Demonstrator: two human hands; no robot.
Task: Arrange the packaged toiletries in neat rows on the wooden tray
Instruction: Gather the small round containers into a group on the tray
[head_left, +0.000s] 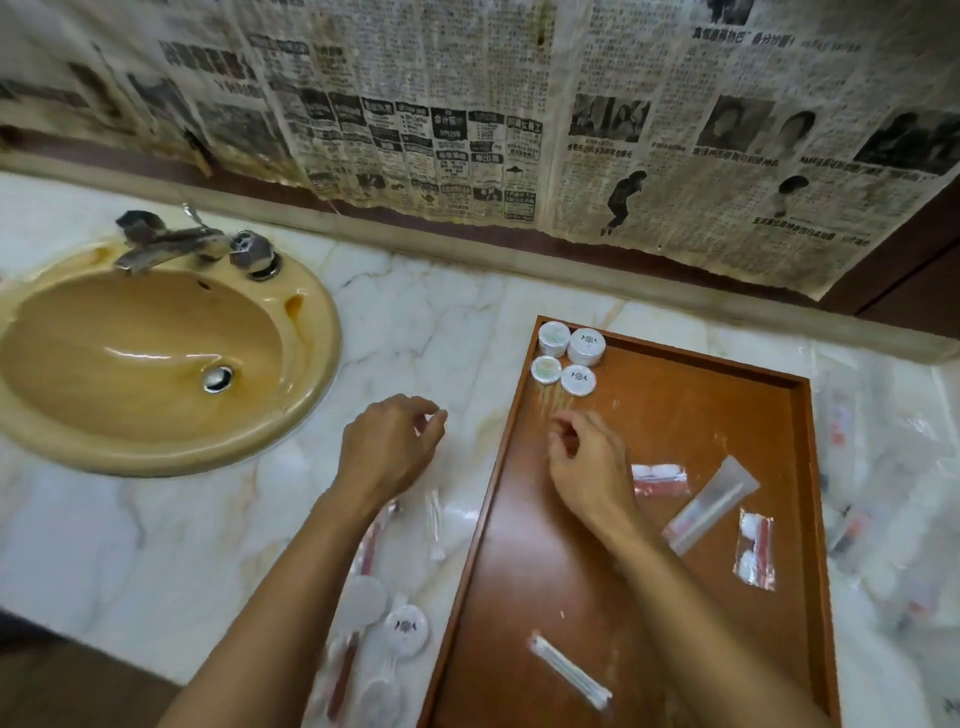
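A wooden tray (660, 545) lies on the marble worktop (156, 519), and everything here is placed from it. In its far left corner four round white soap packets (568, 358) sit touching in a two-by-two block. Toward its right side lie two clear sachets with red strips (660, 479), (754, 551) and a long clear tube packet (710, 503) between them, tilted. Near its front edge lies a slim white stick packet (569, 671). The right hand (587, 460) hovers over the tray's left half, fingers curled and empty. The left hand (387, 447) hangs just left of the tray, loosely open. More packets (384, 618) are scattered left of the tray; a tan sink (150, 353) is farther left.
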